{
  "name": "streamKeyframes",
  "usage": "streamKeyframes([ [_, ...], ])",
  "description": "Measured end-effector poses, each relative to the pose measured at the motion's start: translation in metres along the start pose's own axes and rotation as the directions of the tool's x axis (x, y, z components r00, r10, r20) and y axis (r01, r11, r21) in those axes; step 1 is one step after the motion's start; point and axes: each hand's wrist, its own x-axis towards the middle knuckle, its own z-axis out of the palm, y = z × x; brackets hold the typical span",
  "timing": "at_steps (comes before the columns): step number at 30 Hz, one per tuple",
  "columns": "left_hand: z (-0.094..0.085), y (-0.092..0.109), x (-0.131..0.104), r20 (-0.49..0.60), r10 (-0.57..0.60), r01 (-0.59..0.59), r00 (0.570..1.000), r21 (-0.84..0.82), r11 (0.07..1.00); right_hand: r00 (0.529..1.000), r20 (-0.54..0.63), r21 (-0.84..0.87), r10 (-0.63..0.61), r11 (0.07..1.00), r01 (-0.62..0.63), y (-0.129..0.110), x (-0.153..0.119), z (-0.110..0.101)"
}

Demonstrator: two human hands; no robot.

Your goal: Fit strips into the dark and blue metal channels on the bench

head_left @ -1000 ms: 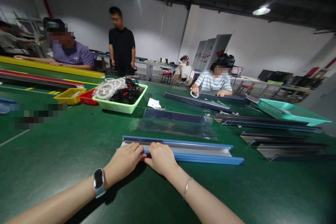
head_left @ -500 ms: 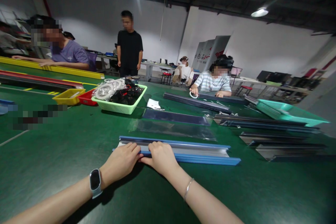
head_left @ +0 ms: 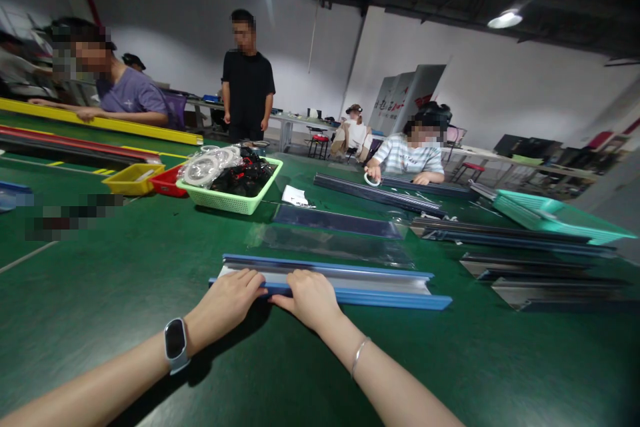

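A blue channel-shaped profile [head_left: 390,297] with a pale inner face lies lengthwise on the green table [head_left: 300,373]. My left hand [head_left: 233,297] grips its near wall close to the left end, fingers curled over the edge. Just right of it, my right hand [head_left: 310,297] is wrapped over the same wall, with its thumb pointing left along the near side. A small gap separates the two hands. Behind the profile lie a clear plastic sheet [head_left: 330,245] and a dark flat strip [head_left: 340,221].
A green basket [head_left: 225,200] of bagged rings and black parts stands back left, beside yellow [head_left: 131,180] and red trays [head_left: 170,181]. Dark profiles [head_left: 510,233] and a teal basket [head_left: 560,213] are at right. Other people sit or stand beyond.
My left hand has shifted slightly left, so the gap between my hands is wider. The profile sits slightly further left and higher in view.
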Motion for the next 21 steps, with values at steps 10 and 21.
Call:
streamKeyframes([
  [10, -0.006, 0.004, 0.001, 0.036, -0.006, 0.005, 0.999, 0.021, 1.0, 0.999, -0.024, -0.018, -0.028, 0.999, 0.028, 0.002, 0.001, 0.004],
  [21, -0.011, 0.008, 0.004, 0.056, -0.025, 0.022, 0.998, 0.059, 0.998, 0.999, -0.012, -0.032, -0.043, 0.999, 0.043, 0.003, 0.002, 0.001],
])
